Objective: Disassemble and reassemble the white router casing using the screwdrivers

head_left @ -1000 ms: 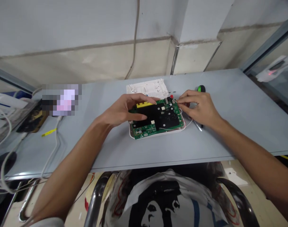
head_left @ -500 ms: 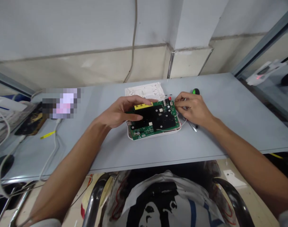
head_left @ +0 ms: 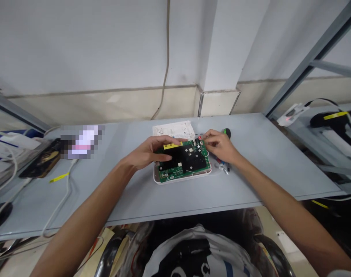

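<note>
A green circuit board [head_left: 188, 174] with black plates lies in a white plastic housing [head_left: 157, 181]. My left hand [head_left: 148, 152] grips the board at its upper left, thumb on the black plate and fingers along the yellow connector block [head_left: 173, 146]. At the upper right corner, beside the red part [head_left: 200, 137], my right hand [head_left: 220, 145] is closed in a pinch. What its fingertips hold is too small to make out. A thin white wire [head_left: 207, 153] curves along the board's right side.
Behind the board lies a white vented cover [head_left: 175, 130]. A screwdriver with a green and black handle [head_left: 226, 132] and a small tool [head_left: 225, 167] lie right of it. Phones [head_left: 41, 157] and white cables [head_left: 66, 188] occupy the left; a metal frame [head_left: 305, 69] stands right.
The head view has tilted up and shifted. My right hand has stayed at the board's right corner, and the white wire's loop now lies closer to the board. My left hand keeps its grip.
</note>
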Demonstrator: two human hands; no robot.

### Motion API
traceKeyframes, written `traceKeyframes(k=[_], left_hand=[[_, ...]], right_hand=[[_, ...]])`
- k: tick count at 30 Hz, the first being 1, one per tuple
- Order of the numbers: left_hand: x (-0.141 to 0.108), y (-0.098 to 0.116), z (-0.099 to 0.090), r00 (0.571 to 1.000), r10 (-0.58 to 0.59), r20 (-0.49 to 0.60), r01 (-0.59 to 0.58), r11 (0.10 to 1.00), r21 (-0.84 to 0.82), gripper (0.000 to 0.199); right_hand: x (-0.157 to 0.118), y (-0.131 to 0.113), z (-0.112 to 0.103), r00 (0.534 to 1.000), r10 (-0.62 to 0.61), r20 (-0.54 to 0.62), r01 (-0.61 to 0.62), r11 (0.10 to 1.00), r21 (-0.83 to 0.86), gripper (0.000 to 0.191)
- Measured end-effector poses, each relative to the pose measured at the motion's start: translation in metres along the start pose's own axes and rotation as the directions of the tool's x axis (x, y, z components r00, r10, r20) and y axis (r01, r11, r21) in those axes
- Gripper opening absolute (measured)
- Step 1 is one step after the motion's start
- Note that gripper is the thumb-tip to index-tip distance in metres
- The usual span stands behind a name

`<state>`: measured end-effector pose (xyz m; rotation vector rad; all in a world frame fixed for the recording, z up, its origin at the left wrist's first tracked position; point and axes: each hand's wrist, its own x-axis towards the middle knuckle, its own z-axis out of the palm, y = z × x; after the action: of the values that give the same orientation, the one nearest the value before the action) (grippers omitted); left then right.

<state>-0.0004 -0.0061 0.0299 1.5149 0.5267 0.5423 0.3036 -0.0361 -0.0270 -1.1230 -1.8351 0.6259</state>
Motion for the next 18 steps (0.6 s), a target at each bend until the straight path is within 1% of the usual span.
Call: traceKeyframes(k=[2, 3, 5, 9, 12, 13, 15, 16, 17, 18], left_hand=[[0.000, -0.001, -0.001, 1.000, -0.002, 0.003, 0.001, 1.000, 0.012, 0.038], [-0.001, -0.001, -0.001, 1.000, 0.000, 0.005, 0.000, 1.000, 0.018, 0.039], [-0.001, -0.001, -0.001, 1.000, 0.005, 0.010, -0.005, 1.000, 0.024, 0.039], [-0.001, -0.001, 0.001, 1.000, 0.023, 0.021, -0.023, 0.999, 0.040, 0.039], [0.000, -0.003, 0.001, 0.999, 0.029, 0.018, -0.030, 0.996, 0.086, 0.045], [0.001, -0.003, 0.001, 0.999, 0.029, 0.014, -0.030, 0.995, 0.097, 0.047], [0.001, -0.004, 0.000, 1.000, 0.021, 0.009, -0.022, 0.994, 0.107, 0.049], [0.000, -0.004, 0.000, 1.000, 0.018, 0.009, -0.019, 0.994, 0.111, 0.049], [0.000, -0.004, 0.000, 1.000, 0.018, 0.008, -0.019, 0.993, 0.116, 0.048], [-0.001, -0.004, -0.001, 1.000, 0.020, 0.007, -0.021, 0.992, 0.124, 0.048]], right_hand=[[-0.001, -0.001, 0.000, 0.991, -0.051, 0.120, 0.047, 0.998, 0.037, 0.028], [-0.001, -0.001, 0.000, 0.985, -0.062, 0.161, 0.054, 0.997, 0.056, 0.029], [-0.001, 0.001, 0.001, 0.979, -0.063, 0.192, 0.047, 0.995, 0.085, 0.029], [-0.001, 0.008, 0.007, 0.986, -0.040, 0.162, 0.021, 0.993, 0.113, 0.027], [-0.001, 0.006, 0.006, 0.988, -0.006, 0.152, -0.011, 0.994, 0.110, 0.016], [-0.002, 0.004, 0.004, 0.989, 0.023, 0.147, -0.041, 0.992, 0.121, 0.024], [-0.004, -0.003, -0.001, 0.988, 0.083, 0.133, -0.104, 0.982, 0.159, 0.053], [-0.005, -0.007, -0.004, 0.986, 0.102, 0.131, -0.124, 0.976, 0.178, 0.059], [-0.007, -0.011, -0.007, 0.986, 0.102, 0.129, -0.125, 0.975, 0.186, 0.057], [-0.008, -0.014, -0.010, 0.989, 0.081, 0.126, -0.103, 0.979, 0.178, 0.049]])
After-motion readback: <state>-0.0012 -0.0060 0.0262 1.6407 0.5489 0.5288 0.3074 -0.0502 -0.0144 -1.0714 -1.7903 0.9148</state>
